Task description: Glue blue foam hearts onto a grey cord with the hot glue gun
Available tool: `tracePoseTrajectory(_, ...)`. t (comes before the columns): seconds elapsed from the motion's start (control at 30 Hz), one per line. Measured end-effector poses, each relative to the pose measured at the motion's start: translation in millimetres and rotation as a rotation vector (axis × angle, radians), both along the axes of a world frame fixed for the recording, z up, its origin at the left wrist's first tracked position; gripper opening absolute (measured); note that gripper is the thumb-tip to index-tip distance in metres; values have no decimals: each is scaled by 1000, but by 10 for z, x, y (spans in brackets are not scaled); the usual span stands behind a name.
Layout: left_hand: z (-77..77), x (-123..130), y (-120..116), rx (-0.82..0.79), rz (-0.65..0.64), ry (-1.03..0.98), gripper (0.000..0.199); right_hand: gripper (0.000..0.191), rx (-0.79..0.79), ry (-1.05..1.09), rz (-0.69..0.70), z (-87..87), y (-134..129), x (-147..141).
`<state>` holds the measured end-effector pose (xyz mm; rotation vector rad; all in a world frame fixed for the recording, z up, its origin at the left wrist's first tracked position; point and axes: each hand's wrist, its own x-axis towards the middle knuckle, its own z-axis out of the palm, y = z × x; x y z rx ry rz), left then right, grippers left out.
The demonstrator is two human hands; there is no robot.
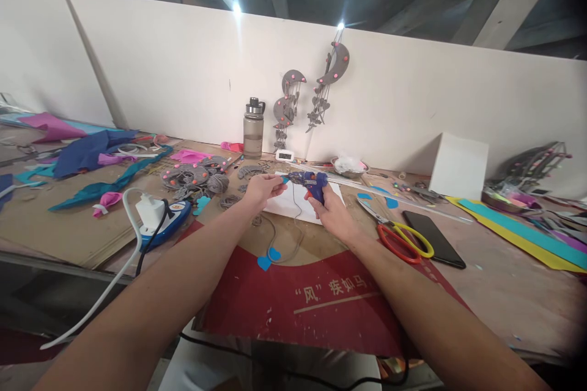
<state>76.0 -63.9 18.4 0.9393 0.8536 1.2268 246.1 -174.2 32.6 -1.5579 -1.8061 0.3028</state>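
Observation:
My right hand (pixel 331 206) is wrapped round a blue hot glue gun (pixel 314 181), whose nozzle points left. A long clear glue stick seems to extend from its back. Just left of the nozzle, my left hand (pixel 265 189) pinches a small blue felt piece (pixel 285 179). Beneath both hands lies a white sheet of paper (pixel 296 203). A grey cord (pixel 297 244) loops down from the work area to blue heart-shaped felt cutouts (pixel 266 259) on the red and brown cardboard (pixel 293 311).
Scissors (pixel 403 241) and a black phone (pixel 433 238) lie right of my forearm. A power strip (pixel 167 223) with plugs sits left. Behind stand a water bottle (pixel 254 129) and hanging grey moon ornaments (pixel 337 64). Felt scraps (pixel 92 153) cover the left side.

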Motion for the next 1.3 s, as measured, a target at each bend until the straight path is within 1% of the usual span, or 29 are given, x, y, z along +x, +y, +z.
tracePoseTrajectory(0.17,4,13,-23,27,-24,-7,17,35,72,-37,0,-54,41,13)
tracePoseTrajectory(0.33,33,28,-56,22,-29,3,15,40,92,-62,-21,-64,57,15)
tracePoseTrajectory(0.43,60,26,-78,12,-22,0,13,41,91,-70,-28,-58,47,11)
tracePoseTrajectory(0.57,86,17,-98,33,-12,-18,15,41,74,-89,-51,-54,30,6)
tracePoseTrajectory(0.73,66,22,-87,37,-23,-23,14,41,70,-88,-54,-51,30,-6)
tracePoseTrajectory(0.93,47,21,-75,38,-42,-22,9,40,57,-112,-71,-48,34,-6)
tracePoseTrajectory(1.1,62,11,-75,41,-18,-38,12,40,45,-118,-78,-54,34,5)
tracePoseTrajectory(1.3,58,27,-76,35,-44,-12,11,42,63,-122,-84,-55,32,-5)
